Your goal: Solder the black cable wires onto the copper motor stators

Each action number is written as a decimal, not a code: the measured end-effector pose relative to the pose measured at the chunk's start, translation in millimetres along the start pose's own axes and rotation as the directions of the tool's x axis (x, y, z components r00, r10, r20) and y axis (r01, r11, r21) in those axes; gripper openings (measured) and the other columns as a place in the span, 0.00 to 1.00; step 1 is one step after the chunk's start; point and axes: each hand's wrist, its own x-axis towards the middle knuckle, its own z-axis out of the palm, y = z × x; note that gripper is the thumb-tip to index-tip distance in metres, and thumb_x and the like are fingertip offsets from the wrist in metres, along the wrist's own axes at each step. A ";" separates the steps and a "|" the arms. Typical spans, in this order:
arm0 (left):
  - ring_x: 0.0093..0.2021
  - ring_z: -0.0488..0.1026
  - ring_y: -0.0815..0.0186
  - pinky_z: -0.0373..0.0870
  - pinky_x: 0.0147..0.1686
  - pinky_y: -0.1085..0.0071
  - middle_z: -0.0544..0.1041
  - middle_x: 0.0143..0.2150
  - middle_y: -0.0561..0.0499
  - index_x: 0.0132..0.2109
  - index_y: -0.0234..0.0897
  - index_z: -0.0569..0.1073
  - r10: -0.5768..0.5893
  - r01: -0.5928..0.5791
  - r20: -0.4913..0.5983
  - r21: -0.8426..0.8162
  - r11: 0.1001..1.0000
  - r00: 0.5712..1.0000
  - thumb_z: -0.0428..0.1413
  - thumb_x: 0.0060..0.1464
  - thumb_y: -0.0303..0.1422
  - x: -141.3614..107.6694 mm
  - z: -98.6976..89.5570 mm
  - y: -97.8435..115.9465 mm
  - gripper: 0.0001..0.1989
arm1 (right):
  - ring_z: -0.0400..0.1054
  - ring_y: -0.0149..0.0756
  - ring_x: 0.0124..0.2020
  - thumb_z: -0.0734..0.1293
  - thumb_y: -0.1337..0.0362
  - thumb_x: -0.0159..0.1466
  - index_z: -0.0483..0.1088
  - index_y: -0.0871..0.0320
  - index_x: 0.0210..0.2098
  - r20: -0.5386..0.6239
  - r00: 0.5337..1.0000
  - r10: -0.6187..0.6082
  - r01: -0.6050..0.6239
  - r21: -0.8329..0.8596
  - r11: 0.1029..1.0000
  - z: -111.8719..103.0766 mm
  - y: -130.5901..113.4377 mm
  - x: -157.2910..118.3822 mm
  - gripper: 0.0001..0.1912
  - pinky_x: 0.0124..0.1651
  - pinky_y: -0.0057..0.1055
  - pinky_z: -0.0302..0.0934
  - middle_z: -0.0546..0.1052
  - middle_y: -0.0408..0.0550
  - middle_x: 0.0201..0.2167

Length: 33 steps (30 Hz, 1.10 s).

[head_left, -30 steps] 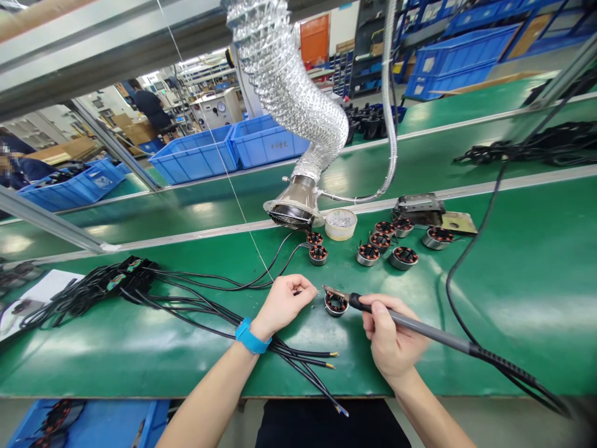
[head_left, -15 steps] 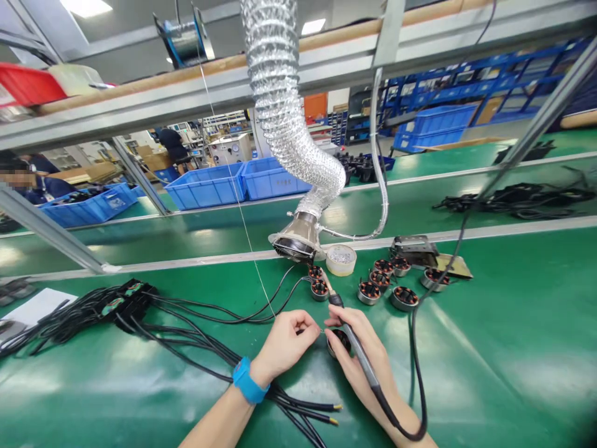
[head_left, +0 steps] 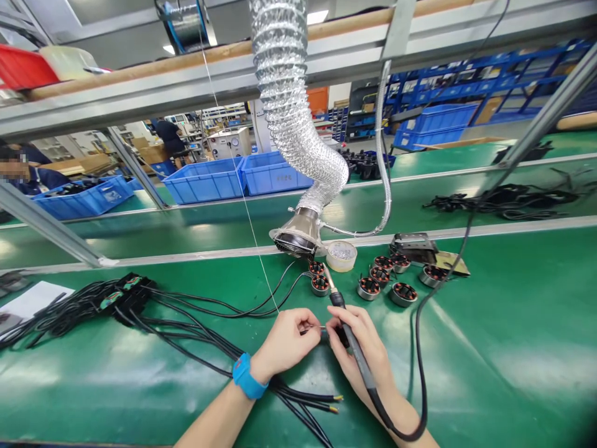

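My left hand, with a blue wrist strap, is closed in a pinch on the thin solder wire that runs down from a spool on the overhead rail. My right hand holds a soldering iron with its tip pointing up and away. Its thumb and forefinger come close to the left fingertips, and a short fine strand spans the gap. Behind the right fingers a dark round part is mostly hidden. Past the iron's tip sit two motor stators with copper windings, joined to black cables.
More motor stators stand to the right near a metal iron stand. A round tub sits below the fume duct. Black cables spread across the left. The iron's cord loops at right.
My right fingers have closed in over the round part, which is now more hidden. The strand between my fingertips shows more clearly. The view has shifted slightly.
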 end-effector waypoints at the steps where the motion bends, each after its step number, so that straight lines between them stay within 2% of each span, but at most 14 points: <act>1: 0.28 0.63 0.71 0.58 0.29 0.74 0.70 0.27 0.54 0.32 0.32 0.73 -0.019 0.020 0.013 -0.030 0.999 1.000 0.54 0.51 0.29 0.4 -0.4 0.0 0.05 | 0.70 0.31 0.41 0.61 0.72 0.71 0.66 0.53 0.59 -0.007 1.000 0.010 -0.010 -0.004 1.000 -0.3 0.4 -2.0 0.18 0.49 0.25 0.66 0.66 0.48 0.44; 7: 0.28 0.63 0.71 0.59 0.31 0.74 0.72 0.27 0.52 0.31 0.31 0.73 -0.086 0.091 0.032 -0.168 0.982 0.996 0.56 0.50 0.32 2.5 0.2 0.0 0.07 | 0.70 0.31 0.41 0.61 0.72 0.71 0.67 0.54 0.58 -0.010 1.000 0.008 -0.008 -0.003 1.000 -0.1 0.0 -10.4 0.17 0.49 0.25 0.66 0.66 0.48 0.45; 11: 0.24 0.59 0.73 0.56 0.27 0.74 0.69 0.25 0.55 0.30 0.32 0.73 -0.148 0.147 0.012 -0.208 0.967 0.989 0.57 0.48 0.33 2.2 1.8 3.5 0.07 | 0.70 0.32 0.41 0.62 0.72 0.71 0.67 0.55 0.58 -0.030 1.000 0.006 -0.006 -0.002 1.000 0.4 -3.6 -9.7 0.17 0.49 0.27 0.66 0.68 0.49 0.44; 16: 0.21 0.56 0.75 0.51 0.23 0.74 0.68 0.23 0.56 0.29 0.32 0.73 -0.218 0.210 -0.028 -0.179 0.961 0.976 0.57 0.45 0.34 1.4 1.6 7.9 0.08 | 0.72 0.34 0.42 0.64 0.70 0.71 0.70 0.55 0.54 -0.165 0.984 0.071 -0.065 0.044 0.997 -7.3 -8.4 -9.7 0.13 0.48 0.29 0.68 0.73 0.49 0.43; 18: 0.21 0.55 0.75 0.50 0.23 0.74 0.67 0.22 0.56 0.29 0.32 0.73 -0.244 0.235 -0.034 -0.164 0.958 0.969 0.57 0.45 0.35 1.1 1.6 8.9 0.08 | 0.73 0.32 0.37 0.65 0.68 0.71 0.72 0.55 0.52 -0.235 0.964 0.125 -0.118 0.043 0.992 -13.3 -7.5 -16.2 0.11 0.42 0.28 0.68 0.74 0.47 0.40; 22: 0.21 0.53 0.75 0.49 0.23 0.74 0.65 0.21 0.57 0.29 0.33 0.72 -0.258 0.249 -0.040 -0.151 0.957 0.965 0.57 0.45 0.35 0.8 2.1 7.8 0.08 | 0.68 0.30 0.23 0.65 0.64 0.72 0.74 0.57 0.45 -0.356 0.905 0.232 -0.222 0.069 0.973 -23.4 0.1 -40.9 0.07 0.27 0.26 0.65 0.73 0.42 0.27; 25: 0.23 0.56 0.74 0.51 0.24 0.74 0.66 0.22 0.56 0.29 0.32 0.73 -0.234 0.226 -0.043 -0.145 0.963 0.971 0.57 0.46 0.35 0.8 2.8 4.9 0.08 | 0.68 0.33 0.21 0.63 0.62 0.72 0.74 0.59 0.38 -0.407 0.880 0.244 -0.224 0.098 0.970 -25.2 6.3 -56.8 0.10 0.28 0.30 0.67 0.71 0.42 0.22; 28: 0.26 0.59 0.72 0.53 0.26 0.75 0.68 0.24 0.54 0.30 0.32 0.73 -0.197 0.188 -0.051 -0.142 0.972 0.979 0.58 0.47 0.35 0.3 3.4 2.6 0.09 | 0.70 0.36 0.23 0.64 0.61 0.71 0.74 0.59 0.35 -0.412 0.885 0.215 -0.201 0.078 0.977 -23.4 9.0 -62.7 0.11 0.34 0.36 0.70 0.71 0.43 0.21; 33: 0.25 0.59 0.72 0.53 0.26 0.75 0.67 0.24 0.55 0.29 0.32 0.72 -0.191 0.184 -0.047 -0.132 0.974 0.980 0.60 0.48 0.36 -1.1 3.7 3.5 0.10 | 0.73 0.39 0.26 0.63 0.61 0.70 0.74 0.57 0.34 -0.346 0.913 0.217 -0.205 0.072 0.976 -21.3 7.8 -61.2 0.11 0.32 0.35 0.70 0.73 0.44 0.23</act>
